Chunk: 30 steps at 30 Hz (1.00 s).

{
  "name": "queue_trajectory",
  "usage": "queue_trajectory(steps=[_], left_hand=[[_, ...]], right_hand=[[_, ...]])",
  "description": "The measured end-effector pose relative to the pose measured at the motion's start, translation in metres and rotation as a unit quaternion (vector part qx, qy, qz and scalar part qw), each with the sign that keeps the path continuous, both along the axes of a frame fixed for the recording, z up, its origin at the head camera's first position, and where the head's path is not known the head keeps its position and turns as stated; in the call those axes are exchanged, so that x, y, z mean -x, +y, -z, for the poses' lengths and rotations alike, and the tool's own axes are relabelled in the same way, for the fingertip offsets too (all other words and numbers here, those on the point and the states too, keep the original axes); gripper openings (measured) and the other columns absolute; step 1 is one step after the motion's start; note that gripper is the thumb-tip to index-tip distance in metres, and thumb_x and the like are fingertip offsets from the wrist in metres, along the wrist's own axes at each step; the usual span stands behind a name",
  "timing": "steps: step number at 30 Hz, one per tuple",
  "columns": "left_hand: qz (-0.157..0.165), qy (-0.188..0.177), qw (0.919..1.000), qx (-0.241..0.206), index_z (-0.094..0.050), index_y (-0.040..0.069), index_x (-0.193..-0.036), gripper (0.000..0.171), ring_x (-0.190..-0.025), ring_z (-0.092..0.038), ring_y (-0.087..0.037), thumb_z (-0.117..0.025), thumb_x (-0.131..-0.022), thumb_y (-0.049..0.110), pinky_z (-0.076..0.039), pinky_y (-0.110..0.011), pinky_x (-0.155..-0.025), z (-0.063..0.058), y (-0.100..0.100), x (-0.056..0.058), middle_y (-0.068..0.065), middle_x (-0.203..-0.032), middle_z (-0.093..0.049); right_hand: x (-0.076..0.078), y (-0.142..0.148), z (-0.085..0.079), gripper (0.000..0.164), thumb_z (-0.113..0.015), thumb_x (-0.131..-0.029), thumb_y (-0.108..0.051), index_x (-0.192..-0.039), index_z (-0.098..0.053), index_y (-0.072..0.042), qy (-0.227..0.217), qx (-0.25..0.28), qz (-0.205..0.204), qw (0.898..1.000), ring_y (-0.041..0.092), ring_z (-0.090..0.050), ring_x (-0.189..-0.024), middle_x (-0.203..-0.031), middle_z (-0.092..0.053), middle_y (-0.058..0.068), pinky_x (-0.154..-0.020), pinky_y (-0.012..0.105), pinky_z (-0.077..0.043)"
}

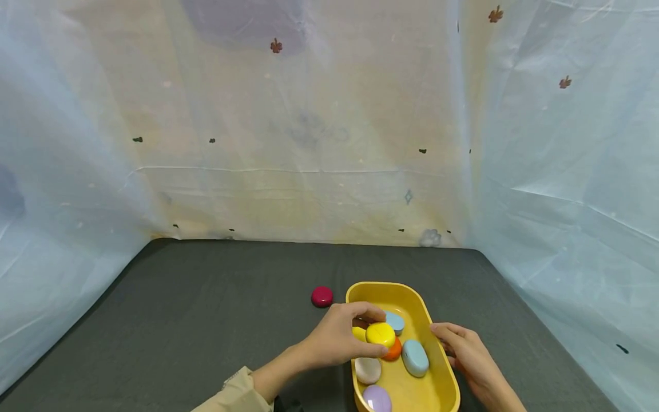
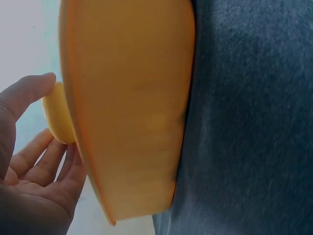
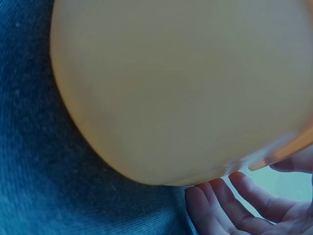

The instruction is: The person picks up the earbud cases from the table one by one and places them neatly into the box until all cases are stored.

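My left hand point(image 1: 342, 337) pinches a smooth yellow pebble-shaped piece point(image 1: 380, 334) between thumb and fingers, over the left half of a yellow tray point(image 1: 443, 375). In the left wrist view the yellow piece point(image 2: 59, 113) shows beside the tray's rim. My right hand point(image 1: 471, 355) holds the tray's right rim, thumb on top and fingers against the outer wall. Inside the tray lie a light blue piece point(image 1: 415, 359), another blue piece point(image 1: 395, 322), an orange piece point(image 1: 393, 350) partly hidden, a white piece point(image 1: 368, 371), a purple piece point(image 1: 377, 397) and a second yellow piece point(image 1: 358, 333).
A dark red piece point(image 1: 322, 296) rests on the grey cloth-covered table point(image 1: 206, 320), just left of the tray's far corner. Pale patterned sheets point(image 1: 309, 143) hang behind the table and along both sides.
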<state>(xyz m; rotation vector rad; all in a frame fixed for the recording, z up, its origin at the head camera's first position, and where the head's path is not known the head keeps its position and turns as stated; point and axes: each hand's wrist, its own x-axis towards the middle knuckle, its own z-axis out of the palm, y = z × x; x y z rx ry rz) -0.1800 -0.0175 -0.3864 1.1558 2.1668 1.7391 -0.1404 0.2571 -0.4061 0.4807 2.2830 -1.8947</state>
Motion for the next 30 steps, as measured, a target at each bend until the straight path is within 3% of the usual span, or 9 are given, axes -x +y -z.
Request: queue_trajectory(steps=[12,17,24,30], left_hand=[[0.024,0.033,0.9988,0.027,-0.07,0.011,-0.111,0.039,-0.097,-0.062,-0.004,-0.087,-0.077,0.019,-0.052,-0.024,-0.085,0.005,0.009,-0.007,0.006,-0.107,-0.068],[0.033,0.063,0.9966,0.041,-0.066,0.011,-0.118,0.045,-0.103,-0.061,-0.004,-0.086,-0.078,0.019,-0.05,-0.025,-0.09,0.004,0.012,-0.008,0.008,-0.111,-0.068],[-0.007,0.068,0.996,0.058,-0.063,0.01,-0.125,0.051,-0.109,-0.058,-0.006,-0.083,-0.081,0.026,-0.046,-0.029,-0.098,0.0,0.006,-0.003,0.011,-0.117,-0.064],[-0.05,0.061,0.9957,0.049,-0.064,0.012,-0.124,0.048,-0.111,-0.058,-0.01,-0.081,-0.084,0.031,-0.047,-0.036,-0.098,-0.002,-0.009,0.009,0.009,-0.12,-0.063]], right_hand=[[-0.002,-0.001,-0.001,0.049,-0.061,-0.097,-0.034,-0.123,-0.061,0.008,-0.001,-0.004,0.003,1.0,0.027,-0.066,-0.091,-0.104,-0.068,0.013,-0.074,0.041,-0.057],[-0.001,-0.001,0.0,0.048,-0.062,-0.097,-0.033,-0.121,-0.062,0.008,0.003,0.0,0.002,1.0,0.026,-0.066,-0.09,-0.104,-0.068,0.012,-0.074,0.04,-0.057],[0.001,-0.001,-0.001,0.044,-0.059,-0.099,-0.03,-0.121,-0.062,0.008,-0.001,-0.003,0.0,1.0,0.025,-0.065,-0.088,-0.103,-0.067,0.011,-0.073,0.04,-0.057],[-0.001,-0.001,-0.002,0.045,-0.06,-0.098,-0.031,-0.122,-0.062,0.007,-0.005,0.0,0.001,1.0,0.026,-0.064,-0.091,-0.106,-0.066,0.012,-0.075,0.04,-0.057]])
